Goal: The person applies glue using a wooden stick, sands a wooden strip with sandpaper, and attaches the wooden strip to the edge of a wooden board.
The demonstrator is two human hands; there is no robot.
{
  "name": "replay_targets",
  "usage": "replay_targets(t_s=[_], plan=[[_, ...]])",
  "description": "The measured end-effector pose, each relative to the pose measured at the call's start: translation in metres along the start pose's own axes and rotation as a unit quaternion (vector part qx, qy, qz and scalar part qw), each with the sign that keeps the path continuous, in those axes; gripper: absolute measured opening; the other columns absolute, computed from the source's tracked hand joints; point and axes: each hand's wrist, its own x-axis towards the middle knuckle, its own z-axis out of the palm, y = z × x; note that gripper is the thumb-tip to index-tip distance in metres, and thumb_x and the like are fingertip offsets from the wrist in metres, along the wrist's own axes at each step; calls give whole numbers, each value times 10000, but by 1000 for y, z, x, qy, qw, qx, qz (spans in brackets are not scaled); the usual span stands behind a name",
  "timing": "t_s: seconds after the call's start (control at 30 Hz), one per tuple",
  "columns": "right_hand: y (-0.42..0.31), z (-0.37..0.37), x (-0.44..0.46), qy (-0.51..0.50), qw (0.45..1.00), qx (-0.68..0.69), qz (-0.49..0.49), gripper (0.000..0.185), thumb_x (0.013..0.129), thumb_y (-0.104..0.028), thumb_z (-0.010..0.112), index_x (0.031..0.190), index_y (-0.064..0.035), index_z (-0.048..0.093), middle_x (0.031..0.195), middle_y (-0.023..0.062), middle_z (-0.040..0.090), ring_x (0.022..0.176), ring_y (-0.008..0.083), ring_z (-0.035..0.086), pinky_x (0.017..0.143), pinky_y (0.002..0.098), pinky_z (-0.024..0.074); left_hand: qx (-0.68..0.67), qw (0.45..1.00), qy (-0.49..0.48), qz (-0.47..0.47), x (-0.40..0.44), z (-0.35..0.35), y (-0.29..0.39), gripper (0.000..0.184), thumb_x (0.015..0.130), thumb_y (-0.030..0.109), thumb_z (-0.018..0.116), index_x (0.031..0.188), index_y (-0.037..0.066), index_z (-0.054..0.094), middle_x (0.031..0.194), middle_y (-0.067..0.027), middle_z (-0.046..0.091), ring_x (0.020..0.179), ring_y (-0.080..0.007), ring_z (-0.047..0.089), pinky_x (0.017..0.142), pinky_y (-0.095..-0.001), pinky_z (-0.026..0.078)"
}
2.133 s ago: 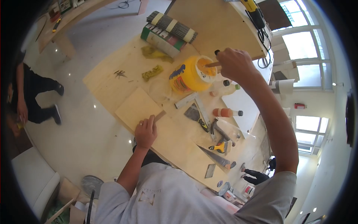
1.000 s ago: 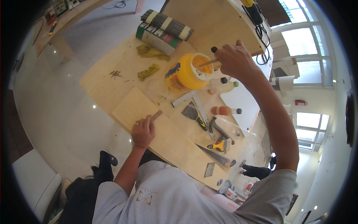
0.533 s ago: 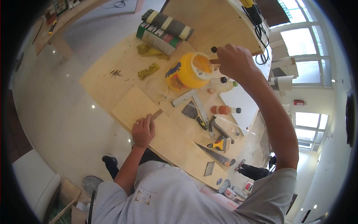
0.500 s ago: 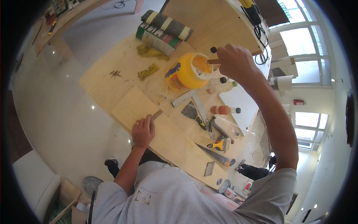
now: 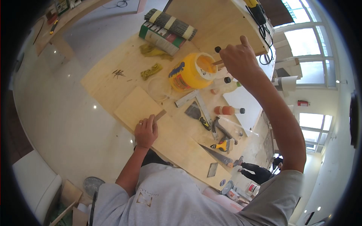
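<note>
My right hand (image 5: 241,60) is closed around a thin wooden stick (image 5: 218,63), its thumb pointing up. The stick's lower end reaches into the mouth of a large yellow plastic jar (image 5: 183,73) of yellowish stuff, possibly glue. The jar leans on its side with its opening toward my right hand. On the table, my left hand (image 5: 145,132) rests at the edge of a square wooden board (image 5: 135,105), its fingers closed on a small brown wood strip (image 5: 160,115). A clear round lid (image 5: 158,88) lies between board and jar.
Right of the jar lie a metal square (image 5: 186,98), a putty knife (image 5: 196,113), a hammer (image 5: 223,129), a brush (image 5: 225,145) and a handsaw (image 5: 217,155). Bottles, including an orange one (image 5: 224,110), lie nearby. A box (image 5: 160,38) and nails (image 5: 118,73) are farther back.
My right hand has turned and shifted slightly, its thumb now raised, and the stick's angle has changed. My left hand stays on the wood strip.
</note>
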Motion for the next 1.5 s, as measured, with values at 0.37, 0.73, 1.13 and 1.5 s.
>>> replay_targets(t_s=[0.37,0.73,1.13,1.5], plan=[[24,-30,-84,162,957,207,126,166,961,-89,717,1116,-124,764,952,59,722,972,249,709,997,443,417,0,1000,-16,-8,1,-2,1,354,908,191,736,1248,109,685,867,-76,650,799,-284,663,674,-425,525],[-17,18,-173,268,864,363,225,259,936,-58,757,1170,-119,665,944,38,679,884,267,661,931,412,405,11,1000,-5,19,-3,1,0,398,918,217,739,1294,103,674,912,-89,652,804,-301,656,679,-429,524],[-59,74,-296,341,816,312,347,256,909,-21,772,1111,-125,652,966,-16,707,926,192,672,924,393,384,34,999,-29,17,-6,9,3,412,961,276,725,1308,61,669,1028,-136,714,944,-363,697,790,-485,571],[-66,91,-328,255,727,478,422,148,991,-62,715,1137,-45,689,971,137,704,818,356,686,743,433,519,28,997,-78,-9,-3,3,9,458,933,271,754,1314,40,649,1053,-140,719,970,-351,694,829,-480,561]])
